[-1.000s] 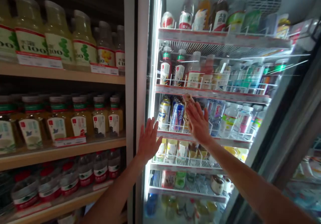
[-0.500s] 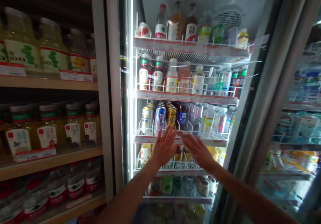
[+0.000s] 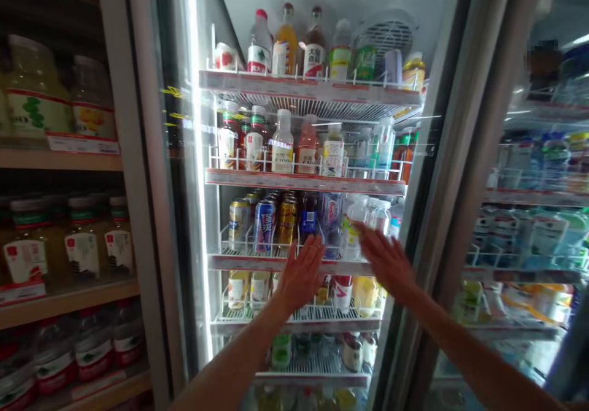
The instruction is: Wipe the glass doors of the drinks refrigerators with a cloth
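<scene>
Before a lit drinks fridge, both of my hands are raised with palms turned away and nothing in them. My left hand (image 3: 300,276) has its fingers stretched upward, in line with the fridge's middle shelf edge (image 3: 257,264). To the right, my right hand (image 3: 385,262) is stretched out flat, slightly blurred, in front of clear bottles. Beyond the hands stand a blue can (image 3: 265,227), a gold can (image 3: 288,222) and a dark bottle with a blue label (image 3: 308,215). Whether either hand touches the glass I cannot tell.
Wooden shelves (image 3: 69,303) with juice bottles (image 3: 30,239) stand at the left, beside a metal door frame (image 3: 138,153). At the right, another metal frame (image 3: 464,172) borders a second fridge holding bottles (image 3: 556,159). Bottles line the upper fridge shelf (image 3: 313,86).
My view has turned right, so the fridge sits further left. My right hand has moved rightward, away from my left hand, widening the gap between them.
</scene>
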`<action>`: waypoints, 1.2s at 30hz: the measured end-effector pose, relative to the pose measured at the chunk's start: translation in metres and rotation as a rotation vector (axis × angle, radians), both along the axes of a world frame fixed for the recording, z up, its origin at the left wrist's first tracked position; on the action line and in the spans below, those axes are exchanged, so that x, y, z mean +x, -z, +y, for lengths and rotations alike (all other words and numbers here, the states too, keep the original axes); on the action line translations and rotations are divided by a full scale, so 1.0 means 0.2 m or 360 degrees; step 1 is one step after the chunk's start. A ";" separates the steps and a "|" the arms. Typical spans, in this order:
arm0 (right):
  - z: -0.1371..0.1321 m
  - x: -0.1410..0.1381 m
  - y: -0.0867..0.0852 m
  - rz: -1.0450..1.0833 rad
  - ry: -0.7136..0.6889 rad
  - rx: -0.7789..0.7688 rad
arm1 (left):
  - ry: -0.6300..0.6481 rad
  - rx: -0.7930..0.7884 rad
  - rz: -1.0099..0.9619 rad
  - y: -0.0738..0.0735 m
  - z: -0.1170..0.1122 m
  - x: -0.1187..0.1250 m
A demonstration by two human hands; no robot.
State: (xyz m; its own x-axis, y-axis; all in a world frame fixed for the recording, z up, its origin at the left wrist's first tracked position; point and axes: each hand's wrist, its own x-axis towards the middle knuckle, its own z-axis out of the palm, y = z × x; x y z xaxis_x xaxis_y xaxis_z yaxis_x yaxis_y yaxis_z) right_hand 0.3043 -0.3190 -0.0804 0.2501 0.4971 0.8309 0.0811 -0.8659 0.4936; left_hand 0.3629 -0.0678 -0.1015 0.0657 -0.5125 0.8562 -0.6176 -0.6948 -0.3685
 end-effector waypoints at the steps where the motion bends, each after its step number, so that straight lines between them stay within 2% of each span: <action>1: -0.04 0.00 -0.04 -0.0131 0.0014 0.0156 | -0.0009 -0.0001 0.0008 -0.01 -0.03 0.00; 3: -0.09 -0.01 -0.06 -0.0301 -0.0010 0.0379 | -0.0031 -0.0020 0.0018 -0.01 -0.07 0.00; 5: -0.12 -0.03 0.07 -0.0292 -0.0063 0.0433 | -0.0053 -0.0049 0.0011 0.00 -0.09 0.00; 8: -0.13 -0.08 0.33 -0.0174 -0.0084 0.0459 | -0.0073 -0.0032 -0.0012 0.02 -0.09 -0.01; 9: -0.14 -0.08 0.37 -0.0149 -0.0096 0.0443 | -0.0069 -0.0007 -0.0019 0.01 -0.08 -0.01; 10: -0.15 -0.07 0.36 -0.0154 -0.0112 0.0441 | -0.0061 0.0005 -0.0027 -0.01 -0.06 0.00; 11: -0.16 -0.05 0.32 -0.0178 -0.0128 0.0463 | -0.0056 -0.0009 -0.0038 -0.03 -0.04 0.00; 12: -0.15 -0.02 0.24 -0.0240 -0.0140 0.0521 | -0.0057 -0.0049 -0.0057 -0.07 -0.02 0.01; 15: -0.05 0.08 -0.07 -0.0573 -0.0184 0.0839 | -0.0118 -0.0268 -0.0127 -0.23 0.04 0.06; 16: 0.01 0.11 -0.15 -0.0629 -0.0220 0.0879 | -0.0142 -0.0318 -0.0147 -0.28 0.06 0.08; 17: 0.06 0.13 -0.21 -0.0619 -0.0265 0.0837 | -0.0157 -0.0335 -0.0162 -0.34 0.08 0.10; 19: 0.15 0.15 -0.27 -0.0422 -0.0344 0.0535 | -0.0168 -0.0317 -0.0191 -0.44 0.12 0.13; 21: 0.16 0.17 -0.31 -0.0238 -0.0332 0.0252 | -0.0177 -0.0303 -0.0242 -0.54 0.17 0.17; 22: 0.15 0.17 -0.35 -0.0271 -0.0300 0.0264 | -0.0189 -0.0325 -0.0275 -0.58 0.20 0.18; 26: 0.11 0.23 -0.58 -0.0859 -0.0236 0.0888 | -0.0222 -0.0438 -0.0367 -0.74 0.31 0.25; 27: 0.14 0.24 -0.63 -0.0885 -0.0270 0.0906 | -0.0218 -0.0440 -0.0377 -0.76 0.32 0.26; 28: 0.17 0.25 -0.67 -0.0811 -0.0317 0.0814 | -0.0212 -0.0437 -0.0388 -0.77 0.33 0.27; 31: 0.21 0.26 -0.77 -0.0446 -0.0430 0.0362 | -0.0197 -0.0429 -0.0422 -0.77 0.33 0.29; 32: 0.20 0.27 -0.80 -0.0452 -0.0426 0.0334 | -0.0196 -0.0425 -0.0423 -0.76 0.33 0.29; 34: 0.16 0.27 -0.90 -0.0703 -0.0368 0.0574 | -0.0187 -0.0419 -0.0426 -0.75 0.33 0.28; 36: 0.16 0.28 -0.99 -0.0920 -0.0319 0.0874 | -0.0169 -0.0404 -0.0432 -0.78 0.33 0.28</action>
State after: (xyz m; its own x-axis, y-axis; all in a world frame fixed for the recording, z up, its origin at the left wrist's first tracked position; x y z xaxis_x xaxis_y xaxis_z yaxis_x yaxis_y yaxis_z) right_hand 0.3611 -0.2872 0.1183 -0.3425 -0.0279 0.9391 0.1224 -0.9924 0.0152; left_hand 0.4188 -0.0015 0.0553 -0.1395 -0.2846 0.9485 -0.4412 -0.8397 -0.3168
